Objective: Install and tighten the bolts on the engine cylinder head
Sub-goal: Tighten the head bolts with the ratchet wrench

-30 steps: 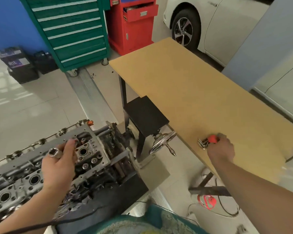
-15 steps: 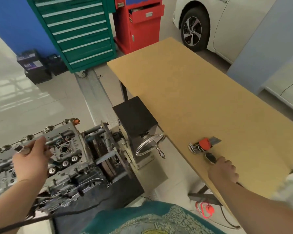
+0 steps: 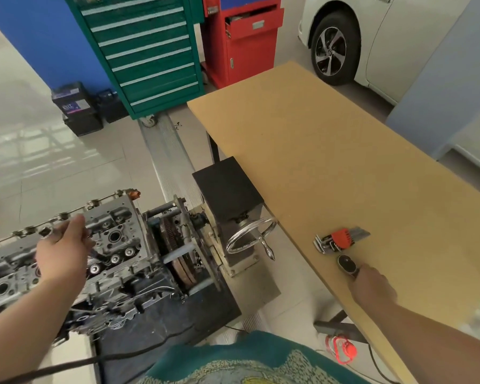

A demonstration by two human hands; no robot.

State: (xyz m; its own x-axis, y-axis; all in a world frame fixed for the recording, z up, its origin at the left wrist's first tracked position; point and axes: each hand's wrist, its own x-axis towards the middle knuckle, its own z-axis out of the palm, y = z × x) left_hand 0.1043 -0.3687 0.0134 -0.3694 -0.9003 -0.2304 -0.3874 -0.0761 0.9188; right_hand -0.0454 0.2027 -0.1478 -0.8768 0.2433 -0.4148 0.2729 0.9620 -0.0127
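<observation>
The grey metal cylinder head (image 3: pixel 117 236) sits on an engine stand at the lower left, with bolt holes and round bores showing. My left hand (image 3: pixel 63 252) hovers over its near end and grips a chrome socket (image 3: pixel 45 231) on a short bar. On the tan worktable (image 3: pixel 330 162), my right hand (image 3: pixel 372 286) curls around a black-handled tool (image 3: pixel 347 264) lying near the front edge. A set of hex keys in a red holder (image 3: pixel 341 239) lies just beyond that tool, apart from my hand.
The stand's chrome handwheel (image 3: pixel 251 235) and black gearbox (image 3: pixel 227 189) stand between the engine and the table. A green drawer cabinet (image 3: pixel 147 51) and a red cabinet (image 3: pixel 247 42) are behind. A white car (image 3: pixel 372 37) is parked at the back right. Batteries (image 3: pixel 75 106) sit on the floor.
My right hand let go of the red hex key set and drew back onto the black-handled tool. My left hand carried the socket leftward over the cylinder head.
</observation>
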